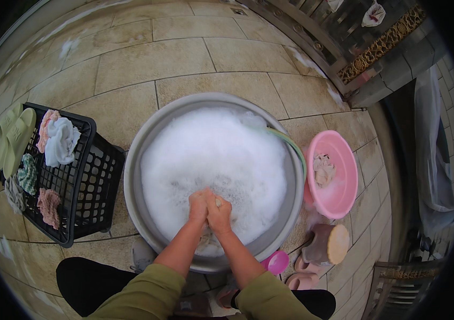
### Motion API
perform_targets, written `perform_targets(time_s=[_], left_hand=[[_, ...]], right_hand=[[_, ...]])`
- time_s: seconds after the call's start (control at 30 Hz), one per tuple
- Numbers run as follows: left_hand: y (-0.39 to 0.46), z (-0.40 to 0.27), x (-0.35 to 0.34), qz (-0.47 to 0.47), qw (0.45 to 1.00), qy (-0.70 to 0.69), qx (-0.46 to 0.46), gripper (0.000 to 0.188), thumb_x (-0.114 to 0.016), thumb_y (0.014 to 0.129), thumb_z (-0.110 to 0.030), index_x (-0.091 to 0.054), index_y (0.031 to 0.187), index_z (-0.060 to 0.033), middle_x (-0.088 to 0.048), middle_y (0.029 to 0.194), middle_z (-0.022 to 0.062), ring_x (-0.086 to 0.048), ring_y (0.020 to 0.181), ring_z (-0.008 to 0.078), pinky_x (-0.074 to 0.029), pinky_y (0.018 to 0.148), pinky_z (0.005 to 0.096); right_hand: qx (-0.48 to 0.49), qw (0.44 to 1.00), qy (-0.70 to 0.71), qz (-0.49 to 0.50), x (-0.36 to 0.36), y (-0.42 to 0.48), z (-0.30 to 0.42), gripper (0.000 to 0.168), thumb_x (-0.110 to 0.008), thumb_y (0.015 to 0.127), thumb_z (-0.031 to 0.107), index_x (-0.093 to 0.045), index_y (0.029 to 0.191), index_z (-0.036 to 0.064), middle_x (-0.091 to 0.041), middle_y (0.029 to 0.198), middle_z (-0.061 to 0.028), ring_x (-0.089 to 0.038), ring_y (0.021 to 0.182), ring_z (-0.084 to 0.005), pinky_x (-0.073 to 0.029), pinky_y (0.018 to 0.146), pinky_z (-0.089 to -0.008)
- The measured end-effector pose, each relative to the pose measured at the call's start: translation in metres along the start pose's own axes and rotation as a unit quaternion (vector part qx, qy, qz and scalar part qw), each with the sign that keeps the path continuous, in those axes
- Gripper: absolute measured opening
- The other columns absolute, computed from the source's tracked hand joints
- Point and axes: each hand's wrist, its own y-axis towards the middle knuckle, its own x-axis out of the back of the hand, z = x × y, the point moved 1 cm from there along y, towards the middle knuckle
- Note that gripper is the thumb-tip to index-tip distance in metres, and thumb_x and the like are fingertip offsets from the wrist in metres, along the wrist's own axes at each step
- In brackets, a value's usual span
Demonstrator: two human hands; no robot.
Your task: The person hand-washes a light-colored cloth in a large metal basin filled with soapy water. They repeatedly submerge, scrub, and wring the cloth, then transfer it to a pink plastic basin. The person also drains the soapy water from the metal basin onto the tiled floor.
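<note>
A large round grey basin [131,168] full of thick white suds [211,148] stands before me. Over its near half, my left hand [198,206] and my right hand [219,214] press together with curled fingers. A bit of pale wet cloth [218,203] shows between the fingers of the right hand; the left closes around the same bundle, mostly hidden by the hands. Beige fabric [207,242] lies in the suds below my wrists. A green hose [297,149] curves over the basin's right rim into the foam.
At left, a black plastic crate [97,188] bears green slippers [15,140], a white cloth [62,140] and several scrunched cloths. To the right are a pink basin [349,176] holding a beige cloth [323,170], a small stool [327,244], pink slippers [303,281] and a magenta scoop [278,263].
</note>
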Motion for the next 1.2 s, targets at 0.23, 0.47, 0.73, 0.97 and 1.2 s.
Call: perform_targets(time_s=[0.23,0.47,0.73,0.97,1.2], left_hand=[[0.039,0.010,0.041,-0.081,0.782,0.559,-0.263,0.017,-0.051,0.078,-0.022,-0.054,0.082,-0.0059,-0.053,0.077,0.0132,-0.051,0.077,0.0287,-0.040,0.067,0.0399],[0.009,0.017,0.029,-0.184,0.749,0.618,-0.152,0.031,-0.054,0.076,-0.030,-0.050,0.096,-0.0059,-0.047,0.096,0.0143,-0.046,0.092,0.0305,-0.040,0.074,0.0386],[0.028,0.041,0.040,0.058,0.983,-0.064,0.164,0.043,-0.042,0.083,-0.041,-0.049,0.100,-0.0022,-0.050,0.100,0.0142,-0.049,0.089,0.0227,-0.042,0.072,0.0357],[0.006,0.045,0.002,0.083,0.974,-0.154,0.142,0.031,-0.041,0.086,-0.029,-0.054,0.092,-0.0020,-0.056,0.082,0.0064,-0.055,0.068,0.0171,-0.047,0.058,0.0294],[0.008,0.025,0.012,0.095,0.980,-0.016,0.176,0.049,-0.030,0.085,-0.048,-0.047,0.104,-0.0062,-0.054,0.097,0.0095,-0.055,0.082,0.0174,-0.047,0.069,0.0319]], right_hand=[[-0.098,0.995,-0.023,0.020,0.071,0.064,-0.106,0.035,-0.051,0.080,0.034,-0.044,0.091,0.001,-0.055,0.081,-0.0109,-0.050,0.071,-0.0185,-0.041,0.063,-0.0317],[-0.179,0.917,-0.350,0.070,0.077,0.051,-0.157,0.018,-0.046,0.075,0.007,-0.054,0.089,0.001,-0.055,0.087,-0.0213,-0.052,0.084,-0.0337,-0.041,0.073,-0.0384],[-0.040,0.990,-0.129,0.030,-0.006,-0.019,-0.009,0.036,-0.057,0.072,0.040,-0.058,0.078,0.005,-0.057,0.077,-0.0206,-0.053,0.078,-0.0348,-0.041,0.068,-0.0389],[-0.075,0.997,-0.022,0.018,0.023,0.038,-0.042,0.034,-0.057,0.074,0.042,-0.057,0.075,0.008,-0.055,0.069,-0.0039,-0.050,0.062,-0.0151,-0.041,0.059,-0.0293],[-0.119,0.993,0.015,-0.010,0.029,0.013,-0.006,0.035,-0.056,0.076,0.040,-0.057,0.078,0.005,-0.056,0.071,-0.0024,-0.049,0.064,-0.0117,-0.041,0.061,-0.0269]])
